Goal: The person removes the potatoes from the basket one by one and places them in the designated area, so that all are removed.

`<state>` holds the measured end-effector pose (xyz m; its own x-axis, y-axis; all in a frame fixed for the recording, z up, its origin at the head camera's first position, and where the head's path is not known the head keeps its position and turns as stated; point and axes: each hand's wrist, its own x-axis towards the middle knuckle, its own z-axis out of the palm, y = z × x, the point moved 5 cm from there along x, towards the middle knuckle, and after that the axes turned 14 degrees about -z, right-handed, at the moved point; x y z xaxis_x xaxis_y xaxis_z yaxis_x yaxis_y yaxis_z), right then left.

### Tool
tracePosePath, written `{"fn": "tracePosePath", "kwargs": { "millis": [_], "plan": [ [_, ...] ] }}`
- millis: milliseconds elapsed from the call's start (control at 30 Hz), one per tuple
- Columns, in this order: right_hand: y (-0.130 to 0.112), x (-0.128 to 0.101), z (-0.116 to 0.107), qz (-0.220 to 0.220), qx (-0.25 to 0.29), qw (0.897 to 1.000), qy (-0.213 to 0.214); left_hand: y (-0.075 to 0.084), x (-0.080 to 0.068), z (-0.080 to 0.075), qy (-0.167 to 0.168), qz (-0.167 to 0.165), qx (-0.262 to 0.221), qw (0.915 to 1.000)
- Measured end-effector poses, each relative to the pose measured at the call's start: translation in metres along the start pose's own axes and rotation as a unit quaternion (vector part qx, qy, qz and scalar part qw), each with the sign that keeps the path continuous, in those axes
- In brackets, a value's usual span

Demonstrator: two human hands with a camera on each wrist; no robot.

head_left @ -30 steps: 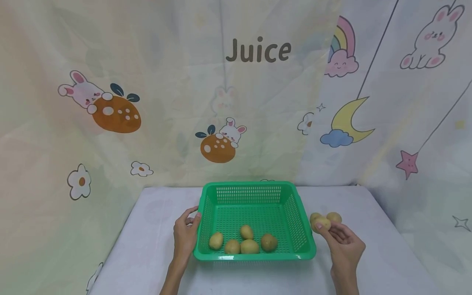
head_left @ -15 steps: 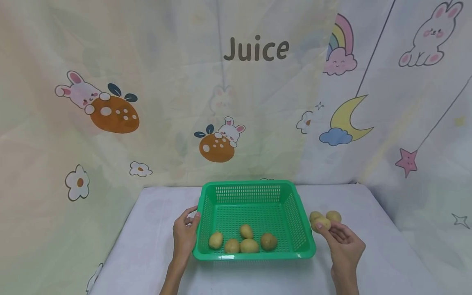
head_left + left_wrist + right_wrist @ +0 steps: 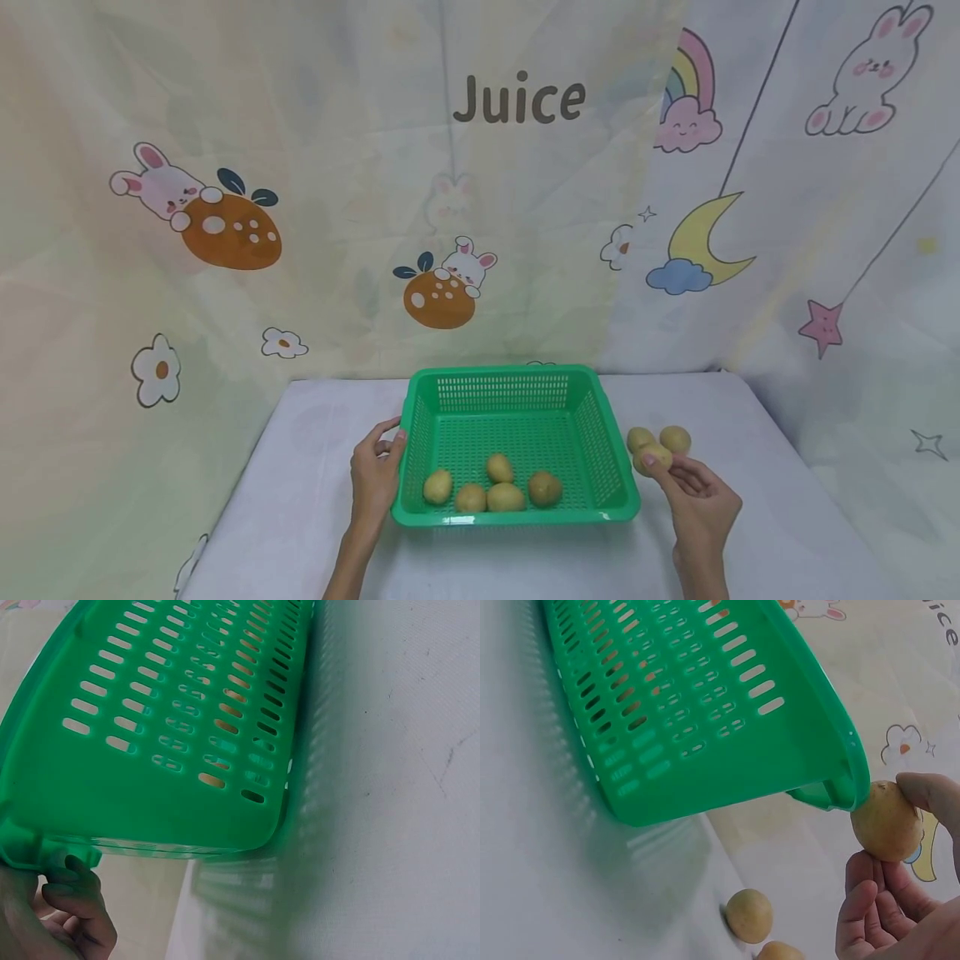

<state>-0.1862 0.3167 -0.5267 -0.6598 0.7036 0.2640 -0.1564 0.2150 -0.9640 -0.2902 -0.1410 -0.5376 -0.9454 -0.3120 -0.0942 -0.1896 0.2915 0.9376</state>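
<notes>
A right hand (image 3: pixel 701 504) pinches an oval, yellow-brown potato (image 3: pixel 654 457), long axis seemingly sideways; just left of that grip stands a green, rectangular, perforated plastic basket (image 3: pixel 577 517), its opposite side held by the left hand (image 3: pixel 375 471).

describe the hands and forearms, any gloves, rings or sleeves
The left hand and right hand are bare and slender; no gloves or rings show. The left forearm and right forearm are uncovered as far as the head view reaches, with no sleeve, watch or cable visible.
</notes>
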Motion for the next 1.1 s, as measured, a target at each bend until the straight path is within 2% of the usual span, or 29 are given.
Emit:
{"fn": "tracePosePath", "kwargs": {
  "millis": [233, 567, 1100],
  "plan": [
    [0.003, -0.003, -0.003, 0.023, -0.031, 0.999, 0.001, -0.001, -0.001, 0.000, -0.003, -0.001, 0.000, 1.0000],
    [0.009, -0.003, -0.008, 0.024, -0.036, 0.999, 0.002, 0.001, -0.002, -0.001, 0.002, 0.002, 0.006, 1.0000],
    [0.026, -0.005, -0.016, 0.054, -0.085, 0.995, -0.014, 0.000, -0.001, 0.000, -0.004, 0.000, 0.001, 1.0000]
  ]
}}
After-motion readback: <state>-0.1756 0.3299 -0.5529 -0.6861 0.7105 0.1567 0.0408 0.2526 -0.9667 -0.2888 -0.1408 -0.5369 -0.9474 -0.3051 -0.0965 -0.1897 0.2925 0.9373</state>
